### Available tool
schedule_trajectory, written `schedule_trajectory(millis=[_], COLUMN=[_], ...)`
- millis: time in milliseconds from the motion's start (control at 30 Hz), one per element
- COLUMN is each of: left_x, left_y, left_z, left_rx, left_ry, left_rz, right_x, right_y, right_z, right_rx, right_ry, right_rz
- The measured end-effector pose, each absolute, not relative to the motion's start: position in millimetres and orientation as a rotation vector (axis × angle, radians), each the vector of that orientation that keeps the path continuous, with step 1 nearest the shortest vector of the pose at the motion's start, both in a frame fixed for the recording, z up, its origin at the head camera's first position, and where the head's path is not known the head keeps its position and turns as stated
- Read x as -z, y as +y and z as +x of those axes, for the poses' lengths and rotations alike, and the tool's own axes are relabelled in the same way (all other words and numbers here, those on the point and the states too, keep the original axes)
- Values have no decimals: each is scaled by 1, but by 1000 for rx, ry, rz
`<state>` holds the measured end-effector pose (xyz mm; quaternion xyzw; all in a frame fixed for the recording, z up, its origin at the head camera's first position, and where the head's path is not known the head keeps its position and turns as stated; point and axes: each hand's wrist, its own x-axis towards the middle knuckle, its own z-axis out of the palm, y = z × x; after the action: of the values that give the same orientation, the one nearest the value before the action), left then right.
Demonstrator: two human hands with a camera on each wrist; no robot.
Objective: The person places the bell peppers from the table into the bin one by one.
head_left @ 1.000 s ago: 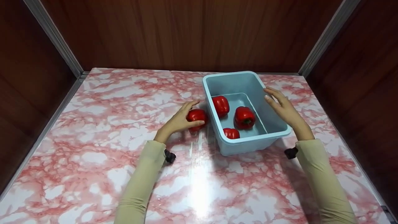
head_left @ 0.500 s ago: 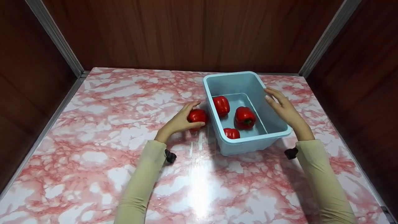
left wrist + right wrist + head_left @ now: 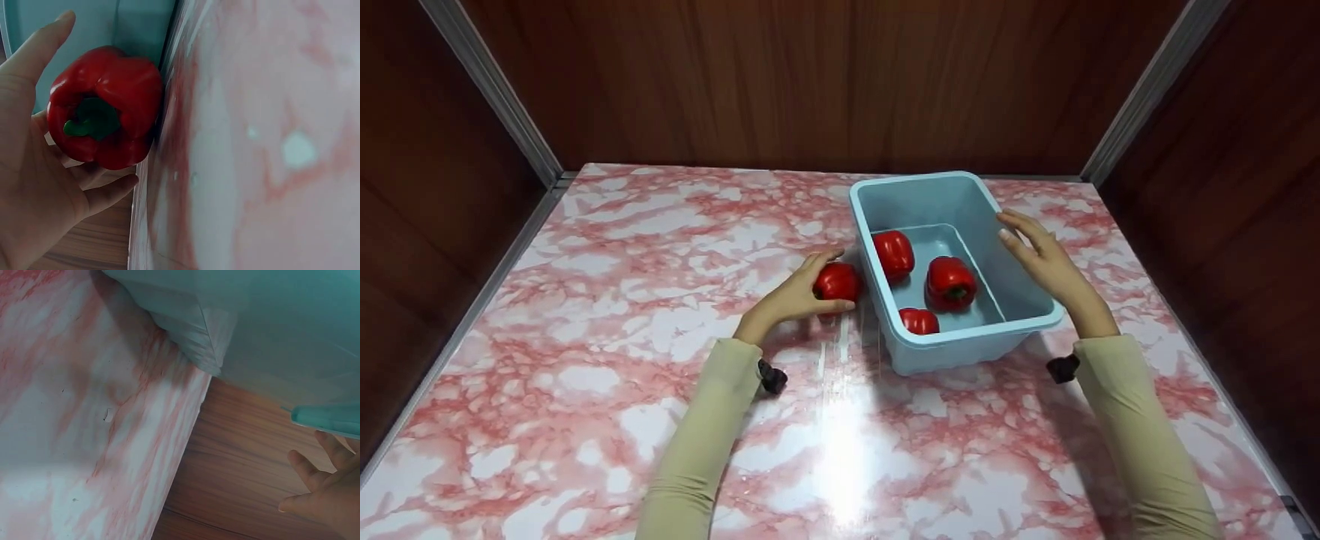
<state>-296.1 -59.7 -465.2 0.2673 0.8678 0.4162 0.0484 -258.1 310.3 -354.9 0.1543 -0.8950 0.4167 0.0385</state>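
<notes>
On the marbled table, a red bell pepper (image 3: 837, 283) lies close to the left wall of a light blue plastic tub (image 3: 960, 332). My left hand (image 3: 791, 294) is spread around its left side, thumb on the near side and fingers on the far side. In the left wrist view the thumb stands straight and apart from the pepper (image 3: 107, 107), whose green stem faces the camera; the fingers are partly hidden behind it. My right hand (image 3: 1050, 262) has its fingers loosely bent at the tub's right rim; whether they touch it I cannot tell.
Inside the tub are three red bell peppers: one at the left wall (image 3: 893, 256), one near the middle (image 3: 951, 283), and one partly hidden behind the near-left wall (image 3: 919, 322). Dark wood panels (image 3: 810, 82) enclose the pink and white table (image 3: 585, 315) at the back and sides.
My left hand has shifted slightly nearer to me around the pepper, which has barely moved. The right hand and the tub have stayed in place.
</notes>
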Motion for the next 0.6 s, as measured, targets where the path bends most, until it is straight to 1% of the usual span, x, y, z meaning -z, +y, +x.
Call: schedule_trajectory(millis=[300, 467, 600], left_x=[466, 467, 469], left_y=[-60, -61, -61], left_z=[-295, -296, -298], left_rx=[-1260, -1258, -1243], left_ry=[2601, 2604, 2623], left_rz=[799, 824, 866], right_x=[380, 381, 374], right_y=[328, 329, 324], right_z=[-279, -281, -276], right_rx=[-1244, -1235, -1241], right_ry=[-2755, -2742, -2713], right_rz=[461, 475, 518])
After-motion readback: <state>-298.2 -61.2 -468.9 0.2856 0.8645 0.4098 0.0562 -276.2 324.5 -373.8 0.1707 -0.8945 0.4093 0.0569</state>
